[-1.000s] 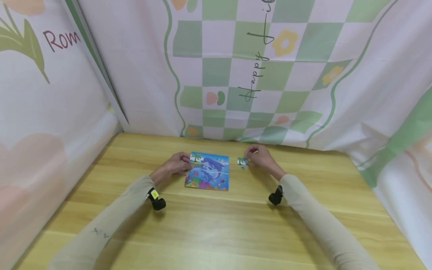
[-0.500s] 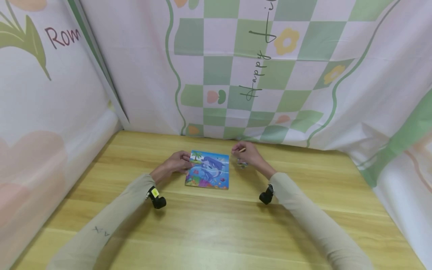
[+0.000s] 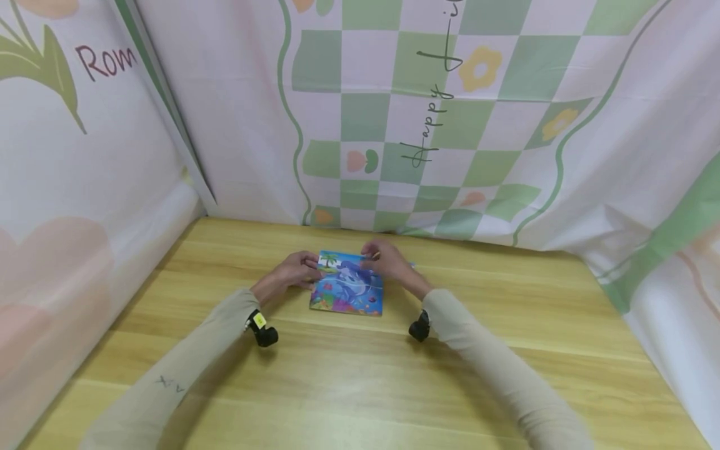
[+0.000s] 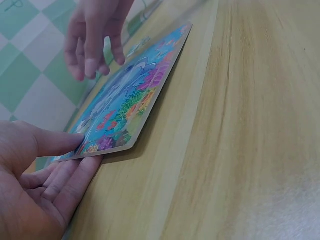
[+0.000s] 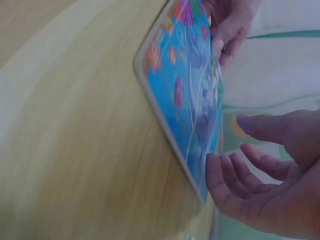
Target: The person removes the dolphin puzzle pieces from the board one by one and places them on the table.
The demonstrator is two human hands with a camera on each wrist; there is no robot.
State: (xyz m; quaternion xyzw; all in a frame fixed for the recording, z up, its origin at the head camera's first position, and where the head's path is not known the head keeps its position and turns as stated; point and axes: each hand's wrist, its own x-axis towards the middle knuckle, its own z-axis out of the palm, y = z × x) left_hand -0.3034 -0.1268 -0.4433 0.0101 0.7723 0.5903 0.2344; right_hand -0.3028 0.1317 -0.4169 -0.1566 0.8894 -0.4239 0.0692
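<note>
A square picture puzzle (image 3: 345, 297) with dolphins, a palm tree and coral lies near the back of the table. My left hand (image 3: 295, 270) pinches its left edge, thumb on top and fingers under the rim, as the left wrist view shows on the puzzle's corner (image 4: 120, 140). Over the upper right part of the puzzle is my right hand (image 3: 388, 259). In the right wrist view the thumb and fingers of the right hand (image 5: 280, 185) are bent and spread apart, with nothing between them, fingertips close by the puzzle's edge.
The wooden table (image 3: 337, 387) meets a checked green and white curtain (image 3: 388, 187) right behind the puzzle. A small card (image 3: 412, 265) right of the puzzle is mostly hidden by the right wrist. Each wrist carries a black camera (image 3: 419, 326).
My right hand has moved left from the small palm-tree card to over the puzzle's upper right part. My left hand stays at the puzzle's left edge.
</note>
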